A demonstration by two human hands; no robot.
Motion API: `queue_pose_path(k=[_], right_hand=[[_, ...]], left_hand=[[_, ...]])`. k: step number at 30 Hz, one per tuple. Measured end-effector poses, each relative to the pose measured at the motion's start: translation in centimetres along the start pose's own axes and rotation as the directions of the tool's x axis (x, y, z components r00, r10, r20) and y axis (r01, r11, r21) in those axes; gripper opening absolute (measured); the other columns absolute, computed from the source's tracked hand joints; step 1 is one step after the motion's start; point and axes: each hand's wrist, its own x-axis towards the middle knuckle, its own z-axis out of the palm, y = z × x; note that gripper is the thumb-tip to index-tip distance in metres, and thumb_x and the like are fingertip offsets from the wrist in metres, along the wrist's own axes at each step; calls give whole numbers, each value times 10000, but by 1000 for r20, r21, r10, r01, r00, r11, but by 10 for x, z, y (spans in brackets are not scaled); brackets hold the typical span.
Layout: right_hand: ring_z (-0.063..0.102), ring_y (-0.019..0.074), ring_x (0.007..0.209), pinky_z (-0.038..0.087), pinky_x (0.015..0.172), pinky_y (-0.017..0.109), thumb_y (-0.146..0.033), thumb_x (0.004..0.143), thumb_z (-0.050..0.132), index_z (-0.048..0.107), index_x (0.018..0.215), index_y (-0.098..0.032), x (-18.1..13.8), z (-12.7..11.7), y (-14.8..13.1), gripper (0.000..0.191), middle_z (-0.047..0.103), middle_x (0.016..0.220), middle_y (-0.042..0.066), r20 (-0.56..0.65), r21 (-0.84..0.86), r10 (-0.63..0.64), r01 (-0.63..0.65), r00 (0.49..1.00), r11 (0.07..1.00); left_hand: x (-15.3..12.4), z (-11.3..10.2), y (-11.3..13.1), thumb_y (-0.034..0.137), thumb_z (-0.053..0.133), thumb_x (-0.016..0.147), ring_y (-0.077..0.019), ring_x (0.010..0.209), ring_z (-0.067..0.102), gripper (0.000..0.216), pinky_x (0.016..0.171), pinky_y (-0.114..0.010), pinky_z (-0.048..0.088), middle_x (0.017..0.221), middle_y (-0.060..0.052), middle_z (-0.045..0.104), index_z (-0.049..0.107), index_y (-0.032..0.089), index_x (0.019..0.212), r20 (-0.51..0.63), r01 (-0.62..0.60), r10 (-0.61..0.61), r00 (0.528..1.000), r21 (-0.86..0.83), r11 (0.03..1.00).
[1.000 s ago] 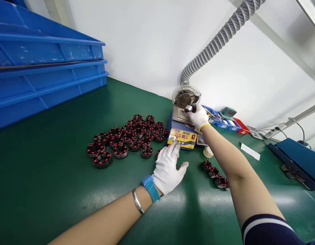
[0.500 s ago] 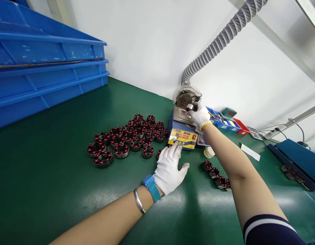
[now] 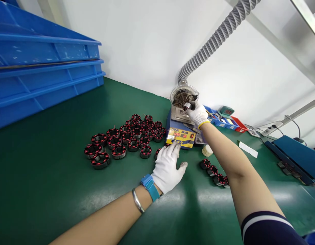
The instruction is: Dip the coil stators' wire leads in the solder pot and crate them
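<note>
My right hand [image 3: 197, 114], in a white glove, grips a motor stator [image 3: 187, 106] by its side. It holds the stator over the metal-topped solder pot [image 3: 182, 114], just in front of the round fan grille. My left hand [image 3: 169, 166], gloved too, lies palm down with fingers stretched and thumb apart. Its fingertips reach the lower edge of the yellow control panel [image 3: 179, 137], by the buttons; whether they press cannot be seen. Left of the pot stand several black-and-red stators [image 3: 126, 137] in a cluster. A short row of stators [image 3: 213, 170] sits beneath my right forearm.
Stacked blue crates [image 3: 47, 75] rise at the left. A grey ribbed hose [image 3: 216, 37] runs up from the fan hood. Behind my right hand are small blue bins [image 3: 223, 123] and a red bin [image 3: 239, 125]. A cream round container [image 3: 207, 150] stands beside the pot.
The view has shifted slightly, moving everything a little to the left. The red digits on the panel have changed. Both hands keep their places, the stator still in my right.
</note>
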Motion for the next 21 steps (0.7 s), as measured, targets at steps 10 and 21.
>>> queue_pose_path(k=[10, 21], right_hand=[[654, 172, 869, 540, 837, 330, -279, 741, 650, 650, 1089, -145, -35, -54, 1, 373, 710, 963, 41, 127, 410, 155, -194, 980, 891], [662, 178, 816, 568, 787, 350, -267, 698, 687, 686, 1049, -178, -85, -102, 52, 362, 706, 907, 44, 139, 325, 325, -353, 935, 878]], left_hand=[[5, -16, 0, 417, 656, 753, -362, 1269, 446, 308, 1102, -528, 301, 1405, -173, 467, 649, 142, 893, 33, -66, 61, 998, 170, 983], [-7, -17, 9, 496, 647, 741, -369, 1241, 473, 331, 1077, -540, 328, 1268, -157, 586, 635, 165, 748, 150, -244, 222, 964, 153, 958]])
